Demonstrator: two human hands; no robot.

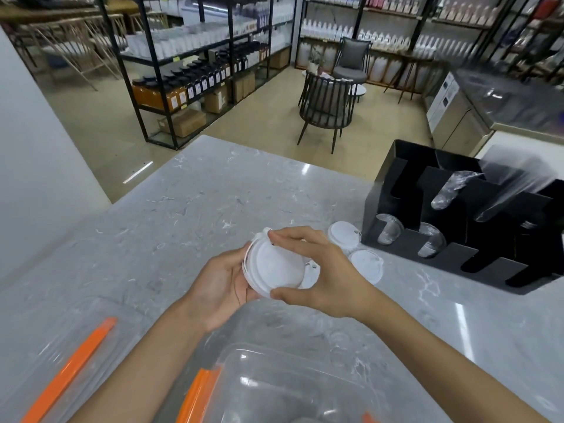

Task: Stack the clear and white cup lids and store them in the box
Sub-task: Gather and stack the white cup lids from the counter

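Biggest risk here imo is the small stack of round white plastic cup lids (274, 267) skewing. It's held on edge, tilted, off the grey marbled worktop (189, 203), and one lid at the back looks a bit offset, its tab poking out at the top. If the rims don't nest before it goes in the box, the top lid could pop off and roll toward the worktop's near edge.

Left hand (222, 282) cups the stack from behind and below, palm up, fingers curled round its left rim. Right hand (317, 270) comes in from the right and pinches across the face, fingertips on the top rim, thumb on the bottom rim, so both hands are gripping the stack.

Two more flat white cup lids (344, 234) (366, 265) lie on the worktop just behind the right hand, near the black divided cup organiser (457, 221) at the right edge. Those aren't stacked yet.

The clear plastic storage box with orange clips (274, 377) sits open at the near edge, right under the forearms. Its clear lid with an orange clip (70, 361) is at the near left corner. Can't tell whether the box already holds any clear lids.
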